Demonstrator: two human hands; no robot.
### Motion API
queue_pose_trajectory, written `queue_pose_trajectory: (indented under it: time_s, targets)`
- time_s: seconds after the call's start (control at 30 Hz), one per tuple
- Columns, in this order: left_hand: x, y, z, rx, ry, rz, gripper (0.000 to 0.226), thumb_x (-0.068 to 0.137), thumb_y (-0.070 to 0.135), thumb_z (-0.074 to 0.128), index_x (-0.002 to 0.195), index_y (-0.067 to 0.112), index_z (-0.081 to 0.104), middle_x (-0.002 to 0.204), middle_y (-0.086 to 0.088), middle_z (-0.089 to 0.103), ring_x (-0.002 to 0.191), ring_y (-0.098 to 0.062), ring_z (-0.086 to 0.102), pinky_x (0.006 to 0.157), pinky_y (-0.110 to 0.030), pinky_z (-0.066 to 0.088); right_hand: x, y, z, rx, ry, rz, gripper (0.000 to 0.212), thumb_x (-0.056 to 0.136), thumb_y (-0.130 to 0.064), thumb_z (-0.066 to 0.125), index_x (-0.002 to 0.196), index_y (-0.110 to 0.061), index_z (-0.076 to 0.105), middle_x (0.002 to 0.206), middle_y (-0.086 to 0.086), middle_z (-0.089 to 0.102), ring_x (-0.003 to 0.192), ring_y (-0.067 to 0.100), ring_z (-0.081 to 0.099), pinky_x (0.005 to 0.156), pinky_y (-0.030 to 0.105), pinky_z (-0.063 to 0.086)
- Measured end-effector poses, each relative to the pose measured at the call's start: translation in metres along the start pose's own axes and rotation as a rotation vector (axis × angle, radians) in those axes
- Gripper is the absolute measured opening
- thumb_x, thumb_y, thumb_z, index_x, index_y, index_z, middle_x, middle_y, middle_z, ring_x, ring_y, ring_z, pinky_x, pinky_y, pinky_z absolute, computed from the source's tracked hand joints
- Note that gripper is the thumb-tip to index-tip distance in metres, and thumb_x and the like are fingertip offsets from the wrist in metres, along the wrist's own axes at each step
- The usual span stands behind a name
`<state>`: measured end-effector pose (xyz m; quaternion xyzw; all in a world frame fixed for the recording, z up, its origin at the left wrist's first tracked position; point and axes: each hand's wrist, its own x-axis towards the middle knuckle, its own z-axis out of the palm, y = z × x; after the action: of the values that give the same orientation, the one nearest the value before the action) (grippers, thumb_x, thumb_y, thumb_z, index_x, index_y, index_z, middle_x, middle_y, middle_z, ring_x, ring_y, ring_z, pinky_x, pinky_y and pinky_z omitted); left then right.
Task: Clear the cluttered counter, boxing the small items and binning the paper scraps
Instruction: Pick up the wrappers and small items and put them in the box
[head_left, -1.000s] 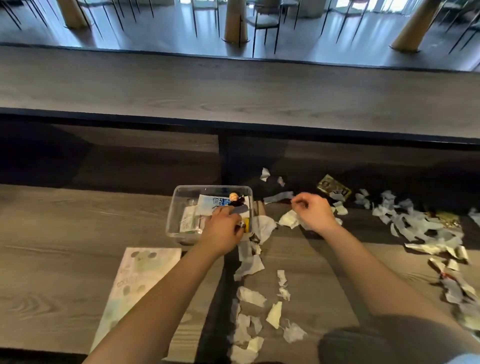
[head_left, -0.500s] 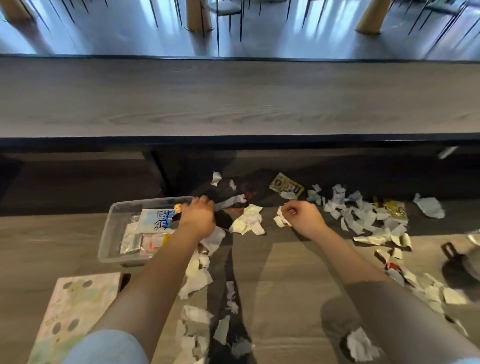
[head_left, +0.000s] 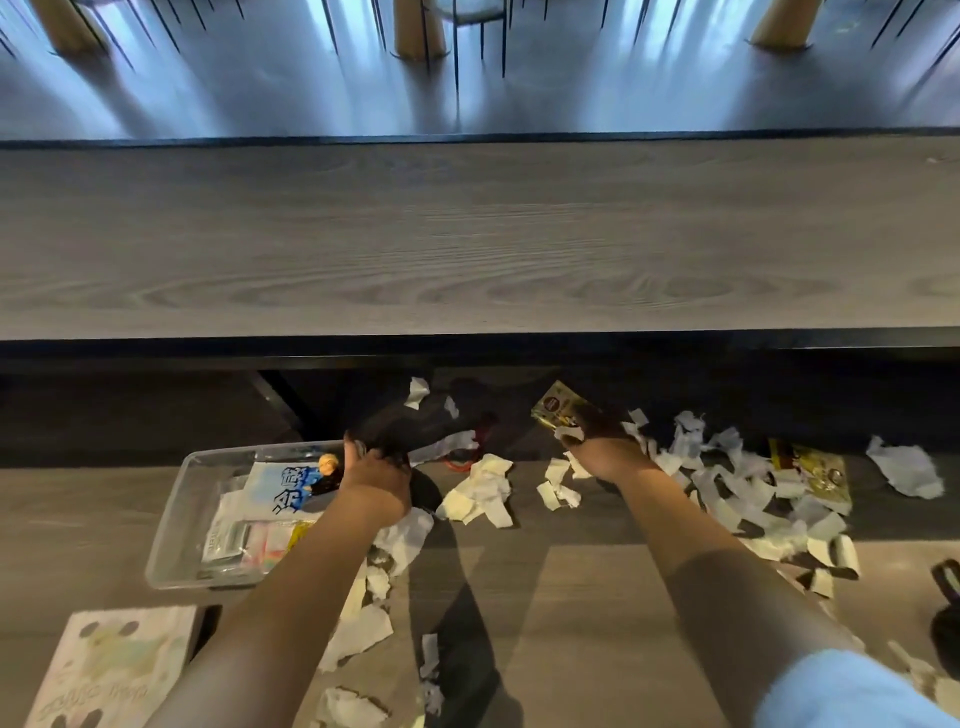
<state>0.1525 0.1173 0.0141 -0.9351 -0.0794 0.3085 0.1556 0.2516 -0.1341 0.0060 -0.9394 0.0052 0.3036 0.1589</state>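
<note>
A clear plastic box (head_left: 176, 519) on the left of the counter holds a blue-printed packet, a small figure and other sachets. At its far right corner my left hand (head_left: 374, 475) curls its fingers round a dark item (head_left: 421, 423) that reaches back into the shadow. My right hand (head_left: 605, 452) stretches to the back, fingers curled over the near corner of a yellow sachet (head_left: 553, 405), with a white scrap just under them. Torn paper scraps (head_left: 483, 491) lie between my hands, down the middle (head_left: 358, 629) and thickly on the right (head_left: 727, 483).
A second yellow packet (head_left: 815, 470) lies among the right-hand scraps. A pale patterned booklet (head_left: 109, 670) sits at the front left. A black object (head_left: 948, 587) shows at the right edge. A raised wooden ledge (head_left: 467, 234) overhangs the back, shading it.
My right hand has moved back and right from the scraps to the yellow sachet. My left hand stays at the box's far right corner. The view has tilted and shifted right.
</note>
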Motion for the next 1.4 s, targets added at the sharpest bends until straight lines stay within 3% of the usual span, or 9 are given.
queue_pose_trajectory:
  time_s: [0.13,0.33,0.47,0.6,0.7,0.87,0.97,1.13,1.4]
  targets:
    - [-0.006,0.002,0.001,0.006,-0.001,-0.002,0.056,0.095,0.029,0.032,0.148,0.017,0.02,0.155,-0.006,0.024,0.144,-0.027,0.015,0.111,-0.061,-0.01,-0.005,0.008,0.021,-0.216,0.006,-0.055,0.057,0.096,-0.054,0.025,0.141,-0.022,0.038,0.143,0.009,0.045,0.128,0.029,0.044,0.104,0.039,0.035]
    - [-0.024,0.012,0.011,0.092,-0.03,0.012,0.056,0.095,0.023,0.038,0.148,0.015,0.02,0.158,-0.005,0.015,0.147,-0.025,0.0,0.108,-0.064,-0.016,-0.04,0.033,0.065,-0.233,0.011,-0.203,0.058,0.098,-0.051,0.024,0.15,-0.028,0.013,0.159,-0.008,0.003,0.147,0.018,0.0,0.118,0.045,0.01]
    - [-0.047,0.024,0.02,0.125,0.014,0.025,0.055,0.094,0.021,0.042,0.145,0.01,0.027,0.155,-0.011,0.022,0.146,-0.031,0.004,0.108,-0.063,-0.017,-0.06,0.039,0.077,-0.162,0.13,-0.234,0.047,0.098,-0.047,0.029,0.141,-0.03,0.038,0.154,-0.009,0.025,0.142,0.018,0.018,0.115,0.04,0.019]
    - [-0.061,0.034,0.032,0.088,0.093,0.05,0.053,0.096,0.022,0.033,0.145,0.005,0.025,0.15,-0.014,0.034,0.143,-0.031,0.02,0.114,-0.057,-0.012,-0.06,0.034,0.067,-0.111,0.258,-0.247,0.048,0.095,-0.047,0.027,0.117,-0.022,0.061,0.126,0.002,0.058,0.118,0.025,0.046,0.098,0.036,0.041]
    - [-0.068,0.041,0.035,-0.154,0.127,0.042,0.057,0.094,0.015,0.042,0.146,0.008,0.022,0.155,-0.015,0.02,0.144,-0.031,0.017,0.118,-0.043,0.014,-0.05,0.022,0.056,-0.067,0.312,-0.194,0.042,0.094,-0.044,0.039,0.123,-0.018,0.055,0.128,0.008,0.055,0.121,0.028,0.045,0.099,0.038,0.04]
    - [-0.067,0.044,0.029,-0.54,0.138,-0.239,0.036,0.093,0.012,0.044,0.129,0.009,0.045,0.13,-0.011,0.053,0.116,-0.024,0.054,0.094,-0.031,0.047,-0.033,-0.008,0.045,-0.232,0.059,-0.046,0.065,0.084,-0.05,0.057,0.137,-0.019,0.036,0.144,0.008,0.035,0.134,0.031,0.03,0.108,0.044,0.034]
    - [-0.057,0.047,0.024,-0.654,0.047,-0.335,0.034,0.093,0.015,0.046,0.127,0.008,0.047,0.126,-0.012,0.056,0.115,-0.026,0.055,0.092,-0.034,0.048,-0.029,-0.017,0.045,-0.241,0.025,0.032,0.065,0.083,-0.035,0.065,0.137,-0.017,0.034,0.143,0.008,0.039,0.135,0.032,0.032,0.107,0.044,0.036]
    - [-0.044,0.056,0.019,-0.804,-0.056,-0.434,0.054,0.091,0.018,0.053,0.139,0.01,0.031,0.141,-0.013,0.036,0.13,-0.032,0.038,0.101,-0.044,0.04,-0.031,-0.02,0.041,-0.331,0.064,-0.042,0.038,0.089,-0.017,0.053,0.126,-0.019,0.052,0.133,0.005,0.05,0.125,0.027,0.047,0.099,0.038,0.044]
    - [-0.025,0.054,0.023,-0.967,-0.079,-0.536,0.06,0.086,0.016,0.059,0.137,0.008,0.028,0.137,-0.017,0.044,0.127,-0.034,0.044,0.104,-0.046,0.04,-0.05,0.001,0.023,0.023,0.254,-0.061,0.02,0.091,-0.013,0.05,0.111,-0.014,0.049,0.104,0.013,0.065,0.098,0.033,0.061,0.074,0.035,0.047]
